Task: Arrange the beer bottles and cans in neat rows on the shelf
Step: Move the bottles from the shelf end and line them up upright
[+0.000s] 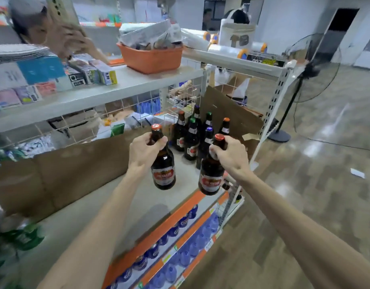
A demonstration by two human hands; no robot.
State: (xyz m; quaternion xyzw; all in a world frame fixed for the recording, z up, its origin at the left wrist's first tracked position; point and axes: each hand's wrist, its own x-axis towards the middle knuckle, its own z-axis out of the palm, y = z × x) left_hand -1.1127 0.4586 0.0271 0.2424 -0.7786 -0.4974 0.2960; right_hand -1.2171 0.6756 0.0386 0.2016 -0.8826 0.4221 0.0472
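While each hand carries one beer bottle by the neck, neither is set down yet, so the risks sit in the next few secs. Left hand (145, 151) has fingers and thumb curled round the neck of the left bottle (163, 174), just under its orange cap. Right hand (230, 155) is wrapped the same way round the neck of the right bottle (211, 180), below a red cap. Both bottles hang clear of the shelf (138, 201), a bit tilted, labels toward the camera. Left bottle is over the bare middle of the shelf; right bottle is out over the orange front edge, near the end post. Behind them, six or so standing bottles (191, 140) cluster at the back right, some touching, w/ a cardboard sheet (227, 107) leaning behind and a cardboard panel (61, 176) along the back at left.

What could go wrong, imo:
- Neck grips give little control of the heavy base, so a swing on approach could knock a base into the cluster and topple bottles domino-style.
- Right bottle, if lowered where it hangs now, would catch the front lip or miss the shelf, i.e. fall to the floor.
- Glass-on-glass btw the two held bottles is possible if the hands converge.
- Setting down tilted = wobble, esp. on a smooth shelf.
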